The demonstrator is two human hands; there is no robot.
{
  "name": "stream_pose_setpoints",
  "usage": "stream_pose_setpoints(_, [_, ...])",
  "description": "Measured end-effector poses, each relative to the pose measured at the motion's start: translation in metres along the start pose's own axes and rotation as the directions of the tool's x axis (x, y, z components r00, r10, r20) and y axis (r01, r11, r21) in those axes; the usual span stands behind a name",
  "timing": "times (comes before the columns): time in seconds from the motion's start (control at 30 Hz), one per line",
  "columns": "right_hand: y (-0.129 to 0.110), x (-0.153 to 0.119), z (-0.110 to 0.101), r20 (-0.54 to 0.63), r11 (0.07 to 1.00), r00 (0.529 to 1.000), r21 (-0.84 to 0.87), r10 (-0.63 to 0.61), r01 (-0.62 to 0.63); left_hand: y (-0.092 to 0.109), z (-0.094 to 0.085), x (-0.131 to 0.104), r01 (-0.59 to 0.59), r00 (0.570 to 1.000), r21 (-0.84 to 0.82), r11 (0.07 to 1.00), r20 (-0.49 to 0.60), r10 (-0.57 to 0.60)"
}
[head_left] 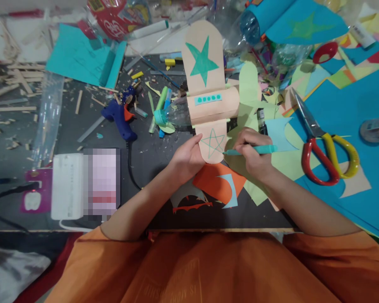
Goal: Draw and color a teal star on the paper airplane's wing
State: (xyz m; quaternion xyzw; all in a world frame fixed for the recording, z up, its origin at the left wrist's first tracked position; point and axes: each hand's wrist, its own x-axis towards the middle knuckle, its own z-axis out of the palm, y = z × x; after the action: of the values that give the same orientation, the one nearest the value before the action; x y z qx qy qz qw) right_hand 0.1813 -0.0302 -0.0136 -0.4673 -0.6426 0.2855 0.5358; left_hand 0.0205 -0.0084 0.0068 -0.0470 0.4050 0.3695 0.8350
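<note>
A clear bottle with a teal cap is wrapped in peach paper, with rounded paper wings above and below. The upper wing bears a filled green star; the lower wing shows a star in green outline. My left hand grips the lower wing's left edge, thumb on top and fingers underneath. In my right hand is a teal marker, its tip touching or just over the lower wing's right edge. A strip with green dots lies on the wrapped body.
Red-and-yellow scissors rest on blue paper at the right. A blue glue gun lies left of the bottle. Farther left are a white box, a phone and wooden sticks. Orange paper lies below the lower wing.
</note>
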Motion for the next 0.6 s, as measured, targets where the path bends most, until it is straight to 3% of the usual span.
stream_pose_setpoints(0.13, [0.000,-0.001,-0.002,-0.036,0.998,0.998,0.029,0.057,-0.056,-0.001,-0.001,0.001,-0.007,1.000,-0.014,1.000,0.007,0.008])
stream_pose_setpoints(0.3, [0.005,0.004,-0.003,-0.150,0.939,0.970,0.315,0.193,-0.138,0.000,-0.001,-0.001,-0.008,0.999,0.060,0.998,0.042,0.006])
stream_pose_setpoints(0.43, [0.007,0.008,-0.002,0.054,0.868,0.935,0.357,0.350,-0.345,0.001,0.001,-0.005,-0.019,0.999,0.064,0.998,0.046,0.016])
stream_pose_setpoints(0.5, [0.006,0.010,-0.003,0.140,0.867,0.933,0.346,0.331,-0.359,0.000,0.002,-0.006,0.002,0.999,0.025,1.000,0.038,-0.003])
stream_pose_setpoints(0.6, [0.003,0.013,-0.004,0.162,0.887,0.939,0.311,0.304,-0.341,0.000,0.002,-0.006,0.024,0.999,0.001,1.000,0.036,-0.024])
